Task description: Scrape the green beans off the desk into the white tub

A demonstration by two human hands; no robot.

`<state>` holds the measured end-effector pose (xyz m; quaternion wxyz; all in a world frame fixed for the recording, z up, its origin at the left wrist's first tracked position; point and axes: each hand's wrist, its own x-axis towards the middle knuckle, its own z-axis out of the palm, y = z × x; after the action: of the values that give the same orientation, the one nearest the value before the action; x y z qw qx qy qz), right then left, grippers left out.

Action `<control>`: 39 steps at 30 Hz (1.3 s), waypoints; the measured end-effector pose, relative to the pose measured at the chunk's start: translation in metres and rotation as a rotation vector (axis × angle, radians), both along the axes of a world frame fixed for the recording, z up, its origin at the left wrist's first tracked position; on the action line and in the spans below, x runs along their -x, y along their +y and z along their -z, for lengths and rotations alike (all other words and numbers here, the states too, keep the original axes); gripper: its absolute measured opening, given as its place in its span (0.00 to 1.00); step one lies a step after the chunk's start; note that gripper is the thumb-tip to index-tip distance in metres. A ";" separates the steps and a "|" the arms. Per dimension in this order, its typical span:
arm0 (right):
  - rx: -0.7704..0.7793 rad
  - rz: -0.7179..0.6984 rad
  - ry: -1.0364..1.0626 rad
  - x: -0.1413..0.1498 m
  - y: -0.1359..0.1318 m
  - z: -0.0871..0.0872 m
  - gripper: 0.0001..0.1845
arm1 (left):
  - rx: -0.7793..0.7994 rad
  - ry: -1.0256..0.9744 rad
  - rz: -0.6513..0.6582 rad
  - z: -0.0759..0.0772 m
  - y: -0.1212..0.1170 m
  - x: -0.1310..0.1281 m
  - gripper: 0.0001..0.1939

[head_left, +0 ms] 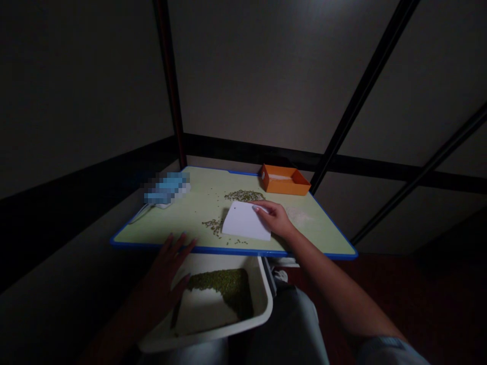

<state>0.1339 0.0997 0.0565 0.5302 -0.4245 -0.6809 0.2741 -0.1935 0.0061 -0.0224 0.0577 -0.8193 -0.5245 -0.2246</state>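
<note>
Surface (323,223), pale green, blue-edged. White tub (267,304) at six o'clock, below the near edge, green grains (234,284) inside. Orange box (287,188) at two o'clock. Left hand (167,266) at seven o'clock, fingers spread, contact with edge unclear. Right hand (277,220) pinching white card (243,224), near centre. Loose grains (245,195) at the card's twelve, nine and six o'clock.

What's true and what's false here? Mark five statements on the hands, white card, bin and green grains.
1. The right hand holds the white card. True.
2. Green grains lie in the bin and on the table. True.
3. The bin stands on the table. False: it sits below the near edge.
4. The left hand has its fingers spread. True.
5. Both hands grip the card. False: only the right does.
</note>
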 end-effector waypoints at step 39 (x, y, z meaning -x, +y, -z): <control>0.164 0.516 0.029 0.030 -0.101 0.020 0.20 | 0.131 -0.144 0.041 -0.020 -0.004 -0.011 0.31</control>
<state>0.1043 -0.0013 0.0361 0.5560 -0.6215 -0.5180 0.1903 -0.1822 0.0024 -0.0022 -0.0384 -0.8136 -0.5239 -0.2491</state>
